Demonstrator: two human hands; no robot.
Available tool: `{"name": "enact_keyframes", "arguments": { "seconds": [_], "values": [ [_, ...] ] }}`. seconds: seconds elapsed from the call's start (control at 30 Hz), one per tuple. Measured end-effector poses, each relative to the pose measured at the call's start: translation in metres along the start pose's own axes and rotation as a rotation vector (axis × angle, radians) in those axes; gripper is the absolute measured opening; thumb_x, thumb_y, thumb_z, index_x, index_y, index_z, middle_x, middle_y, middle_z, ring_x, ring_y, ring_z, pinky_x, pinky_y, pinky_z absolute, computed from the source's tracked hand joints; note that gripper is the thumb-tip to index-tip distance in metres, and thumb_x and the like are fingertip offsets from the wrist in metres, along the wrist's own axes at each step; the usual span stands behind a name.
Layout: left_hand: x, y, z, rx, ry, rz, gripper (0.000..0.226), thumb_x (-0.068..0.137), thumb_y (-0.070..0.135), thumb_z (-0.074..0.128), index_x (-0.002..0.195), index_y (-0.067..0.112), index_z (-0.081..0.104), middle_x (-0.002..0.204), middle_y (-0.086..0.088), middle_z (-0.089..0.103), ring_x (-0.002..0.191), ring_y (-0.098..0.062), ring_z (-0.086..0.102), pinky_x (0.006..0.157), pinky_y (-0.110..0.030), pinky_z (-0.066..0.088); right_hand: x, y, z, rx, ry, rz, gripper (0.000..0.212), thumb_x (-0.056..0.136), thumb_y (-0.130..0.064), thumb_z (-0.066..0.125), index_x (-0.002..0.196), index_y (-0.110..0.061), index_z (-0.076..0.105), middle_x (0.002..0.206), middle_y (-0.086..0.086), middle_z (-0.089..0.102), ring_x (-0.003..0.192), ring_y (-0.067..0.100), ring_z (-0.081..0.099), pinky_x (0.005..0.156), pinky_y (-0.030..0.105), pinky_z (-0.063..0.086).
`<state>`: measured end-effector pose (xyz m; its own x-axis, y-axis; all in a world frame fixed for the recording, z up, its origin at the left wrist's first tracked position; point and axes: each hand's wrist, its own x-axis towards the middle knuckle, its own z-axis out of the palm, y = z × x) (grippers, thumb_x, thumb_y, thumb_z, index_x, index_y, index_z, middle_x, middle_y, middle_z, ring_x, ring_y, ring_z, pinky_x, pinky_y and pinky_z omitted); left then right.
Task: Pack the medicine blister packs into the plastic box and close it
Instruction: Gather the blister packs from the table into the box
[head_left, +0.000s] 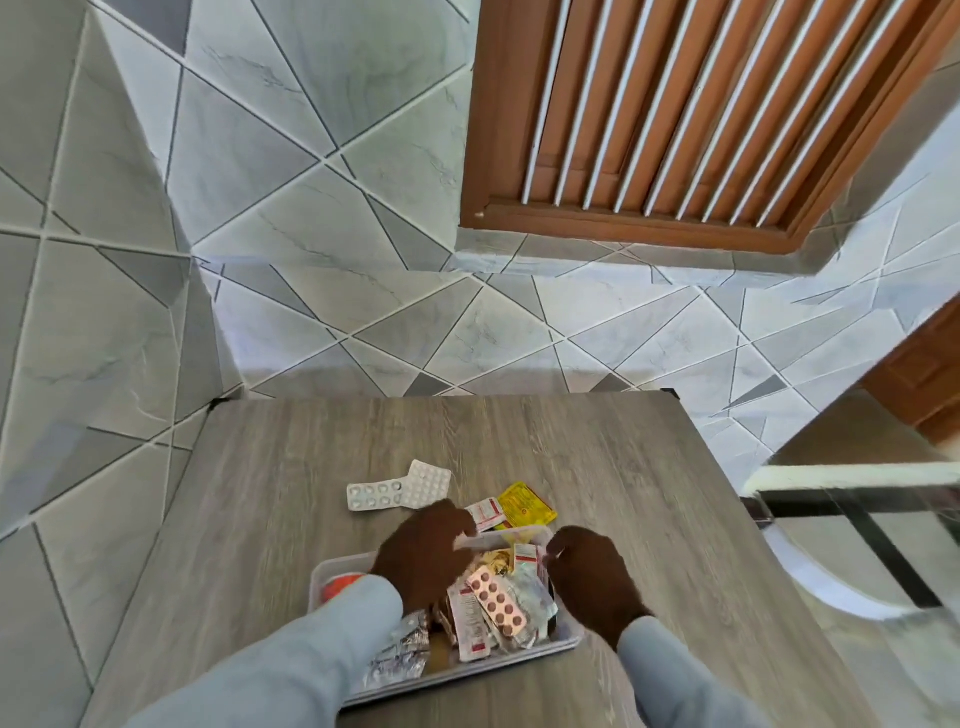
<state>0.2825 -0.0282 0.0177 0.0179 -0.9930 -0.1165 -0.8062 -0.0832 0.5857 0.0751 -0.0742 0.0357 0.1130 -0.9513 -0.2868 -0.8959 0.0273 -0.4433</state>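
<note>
hands (511, 571) over plastic box (566, 643) of blister packs (496, 605)

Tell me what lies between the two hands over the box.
In the head view, between the left hand and right hand: heaped blister packs in the plastic box, a pink-pill strip topmost.

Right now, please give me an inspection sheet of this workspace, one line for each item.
Surface: wooden table, grey grain.
Job's things: plastic box open, full of mixed packs, pink blister pack on top; two white blister packs, yellow sachet outside.
Clutter: nothing seen.
Grippers: left hand over the box; right hand at its right edge; grip unclear.
Cables: nothing seen.
Surroundings: tiled walls, wooden louvred window.
</note>
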Motion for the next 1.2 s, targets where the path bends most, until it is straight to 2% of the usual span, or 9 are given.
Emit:
{"name": "enact_keyframes", "arguments": {
  "seconds": [0.1,0.2,0.4,0.6,0.73,0.87,0.97,1.03,1.2],
  "values": [
    [0.019,-0.021,-0.012,-0.075,0.087,-0.14,0.035,0.079,0.039,0.067,0.111,0.028,0.058,0.117,0.0,0.058,0.113,-0.021,0.054,0.094,-0.031,0.041,0.024,0.001,-0.011,0.112,0.006,0.053,0.011,0.076,-0.033,0.072,0.081,-0.026,0.065,0.083,0.0,0.069,0.08,0.02,0.065,0.071,0.024,0.047],
    [0.038,-0.047,-0.023,-0.069,0.072,-0.389,0.061,0.067,0.057,0.07,0.119,0.032,0.052,0.123,-0.002,0.056,0.115,-0.027,0.054,0.095,-0.042,0.047,0.054,0.004,-0.012,0.196,-0.008,0.092,0.022,0.073,-0.03,0.077,0.09,-0.018,0.067,0.08,0.003,0.069,0.081,0.021,0.066,0.07,0.025,0.048],
    [0.068,-0.091,-0.015,0.009,-0.074,-0.764,0.104,0.062,0.071,0.067,0.145,0.032,0.019,0.148,-0.013,0.029,0.134,-0.038,0.033,0.106,-0.054,0.037,0.111,0.01,0.005,0.209,-0.169,0.187,0.067,0.072,-0.038,0.081,0.124,-0.008,0.053,0.127,0.016,0.059,0.114,0.032,0.056,0.089,0.033,0.047],
    [0.098,-0.079,0.002,0.246,-0.098,-0.709,0.087,0.068,0.076,0.055,0.14,0.035,0.028,0.143,-0.006,0.034,0.13,-0.034,0.033,0.103,-0.053,0.033,0.144,-0.007,0.029,0.082,-0.319,0.157,0.084,0.062,-0.052,0.083,0.124,-0.007,0.046,0.127,0.017,0.056,0.114,0.034,0.056,0.092,0.039,0.05],
    [0.115,-0.064,0.013,0.21,-0.083,-0.686,0.074,0.068,0.066,0.066,0.128,0.027,0.043,0.133,-0.007,0.043,0.123,-0.034,0.04,0.099,-0.05,0.039,0.155,-0.024,0.045,-0.003,-0.355,0.143,0.099,0.059,-0.053,0.084,0.133,-0.009,0.035,0.135,0.017,0.051,0.123,0.035,0.052,0.096,0.041,0.048],
    [0.123,-0.058,0.021,-0.163,-0.096,-0.67,0.073,0.059,0.041,0.085,0.119,0.018,0.051,0.124,-0.008,0.057,0.112,-0.027,0.055,0.09,-0.035,0.047,0.162,-0.035,0.055,0.029,-0.391,0.138,0.08,0.062,-0.045,0.085,0.123,-0.008,0.047,0.126,0.013,0.058,0.114,0.032,0.058,0.084,0.035,0.049],
    [0.122,-0.055,0.021,-0.228,-0.142,-0.601,0.052,0.062,0.026,0.085,0.107,0.014,0.061,0.115,-0.004,0.061,0.105,-0.022,0.059,0.086,-0.03,0.047,0.167,-0.037,0.06,0.095,-0.441,0.076,0.035,0.068,-0.03,0.082,0.085,-0.01,0.059,0.095,0.012,0.063,0.089,0.026,0.062,0.072,0.032,0.049],
    [0.121,-0.052,0.02,-0.282,-0.155,-0.593,0.044,0.063,0.02,0.084,0.101,0.015,0.062,0.109,-0.004,0.062,0.102,-0.022,0.06,0.086,-0.032,0.049,0.169,-0.038,0.062,0.213,-0.482,0.043,0.02,0.072,-0.014,0.077,0.07,-0.01,0.057,0.084,0.012,0.062,0.08,0.025,0.062,0.073,0.038,0.054],
    [0.119,-0.046,0.0,-0.466,-0.074,-0.526,0.033,0.065,0.005,0.08,0.091,0.013,0.06,0.095,-0.007,0.065,0.086,-0.021,0.059,0.074,-0.032,0.05,0.16,-0.052,0.039,0.522,-0.419,0.003,0.015,0.073,0.004,0.068,0.081,-0.008,0.062,0.085,0.017,0.065,0.076,0.026,0.062,0.068,0.039,0.051]
  ]
}}
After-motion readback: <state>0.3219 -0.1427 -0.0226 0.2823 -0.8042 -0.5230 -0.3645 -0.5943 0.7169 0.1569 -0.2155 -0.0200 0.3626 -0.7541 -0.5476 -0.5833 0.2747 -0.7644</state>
